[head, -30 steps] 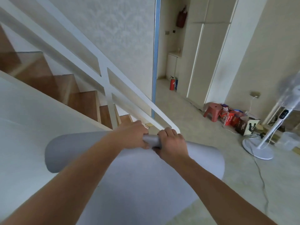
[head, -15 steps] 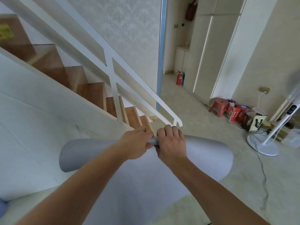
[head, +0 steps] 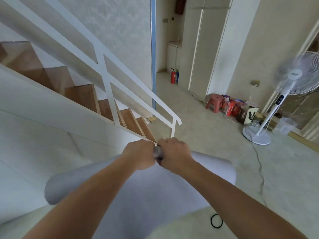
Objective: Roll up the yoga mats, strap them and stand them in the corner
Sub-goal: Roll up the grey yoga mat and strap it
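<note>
head view: mat (head: 155, 195) lies on the floor (head: 207, 135) by the stairs (head: 81, 94), far end rolled.
hands: left hand (head: 139, 156) and right hand (head: 174, 152) both curled round the roll's middle, side by side.
tip: I'd spread them wider so the ends roll tight and even.
band (head: 216, 220): on the floor, just off the mat's right edge.

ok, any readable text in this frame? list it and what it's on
Nothing reads cleanly.
Fan hub label: two lines of print, too blurred.
Red bag: white lettering, too blurred.
Box: dark mark, no legible words.
Fan pole panel: too small.
Yoga mat: no print visible.
</note>
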`<state>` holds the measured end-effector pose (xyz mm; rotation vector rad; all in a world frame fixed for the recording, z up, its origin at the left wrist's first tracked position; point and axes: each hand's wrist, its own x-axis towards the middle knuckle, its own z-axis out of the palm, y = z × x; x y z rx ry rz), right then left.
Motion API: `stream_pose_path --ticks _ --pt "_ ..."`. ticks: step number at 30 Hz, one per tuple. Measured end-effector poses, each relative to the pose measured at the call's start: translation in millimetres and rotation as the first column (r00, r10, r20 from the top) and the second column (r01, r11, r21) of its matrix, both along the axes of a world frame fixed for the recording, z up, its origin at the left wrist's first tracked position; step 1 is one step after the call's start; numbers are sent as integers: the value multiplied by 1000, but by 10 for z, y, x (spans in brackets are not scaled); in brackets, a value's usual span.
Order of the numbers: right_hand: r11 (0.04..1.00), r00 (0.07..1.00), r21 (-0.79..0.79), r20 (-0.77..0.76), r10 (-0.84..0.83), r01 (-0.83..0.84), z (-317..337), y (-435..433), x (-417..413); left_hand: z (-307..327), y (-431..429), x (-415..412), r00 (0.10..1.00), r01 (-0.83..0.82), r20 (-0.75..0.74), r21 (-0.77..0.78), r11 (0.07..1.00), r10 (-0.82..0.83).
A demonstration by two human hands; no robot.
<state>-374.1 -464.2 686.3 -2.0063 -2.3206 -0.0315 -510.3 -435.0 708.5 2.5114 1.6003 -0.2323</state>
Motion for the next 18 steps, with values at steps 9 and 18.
stream_pose_path --ticks 9,18 --pt "949 966 -311 -229 -121 45 154 89 66 -26 -98 -16 967 213 -203 312 926 -154" --pt "965 999 263 -22 25 -18 -84 -145 -131 415 53 -188 994 55 113 -408 911 -9"
